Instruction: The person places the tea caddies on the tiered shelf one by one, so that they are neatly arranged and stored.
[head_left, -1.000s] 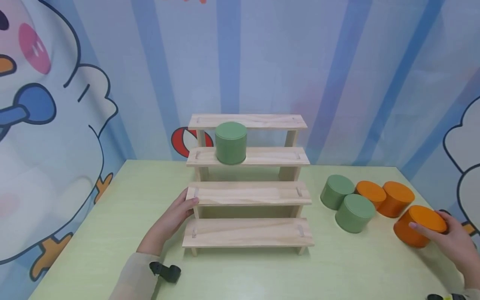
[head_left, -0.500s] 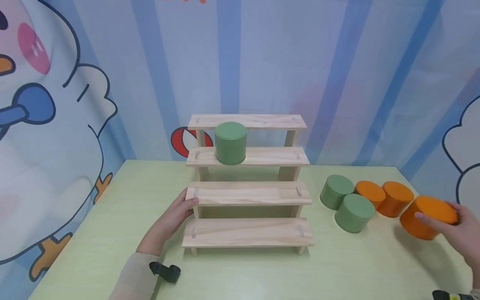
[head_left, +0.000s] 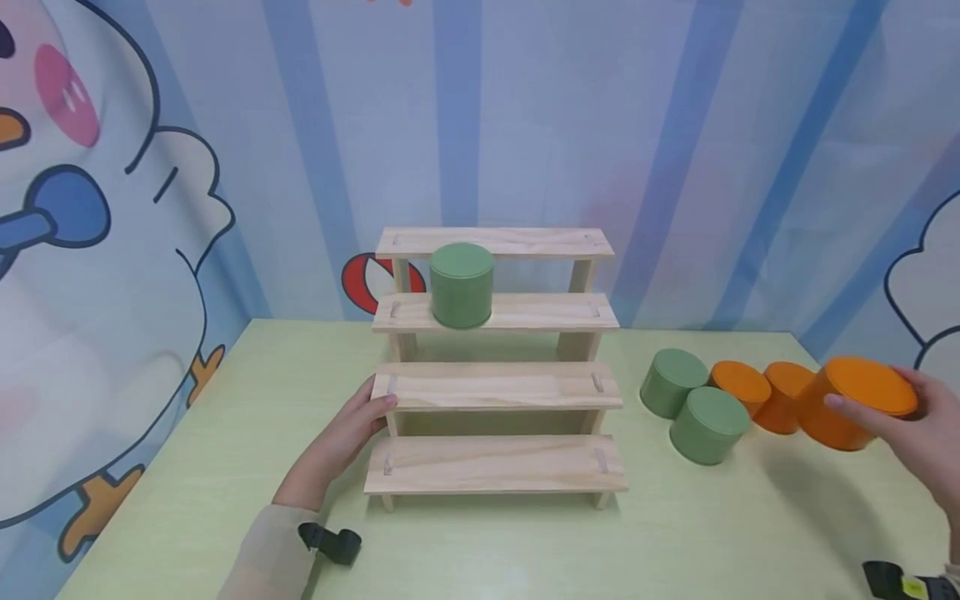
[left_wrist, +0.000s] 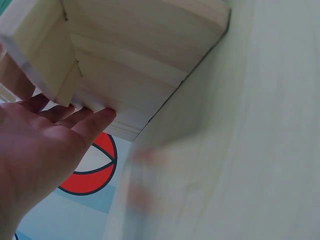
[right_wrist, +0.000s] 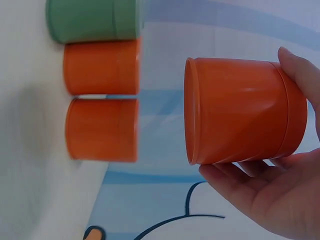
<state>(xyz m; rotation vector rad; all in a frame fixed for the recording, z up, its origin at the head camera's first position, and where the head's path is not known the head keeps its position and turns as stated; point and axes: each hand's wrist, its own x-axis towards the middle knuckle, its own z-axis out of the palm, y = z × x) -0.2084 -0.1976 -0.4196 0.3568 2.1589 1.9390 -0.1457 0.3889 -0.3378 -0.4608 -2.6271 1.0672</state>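
In the head view my right hand (head_left: pixel 918 421) grips an orange lidded canister (head_left: pixel 851 408) and holds it above the table, its shadow below. The right wrist view shows the thumb on one side of this canister (right_wrist: pixel 240 110) and the fingers on the other. My left hand (head_left: pixel 348 433) holds the left side of a four-tier wooden display stand (head_left: pixel 495 467), thumb at the edge of the second step from the bottom. From the left wrist, the fingertips (left_wrist: pixel 105 116) touch the wood. A green canister (head_left: pixel 461 287) stands upright on the second-highest step, left of its middle.
Right of the stand, two green canisters (head_left: pixel 708 427) and two orange canisters (head_left: pixel 741 387) stand close together on the pale table (head_left: pixel 525 550). The held canister partly hides one orange one. A printed cartoon curtain (head_left: pixel 540 125) hangs behind the table.
My right hand has lifted the orange canister off the table, up and slightly away from me. The left hand, the stand and the other canisters have not moved.
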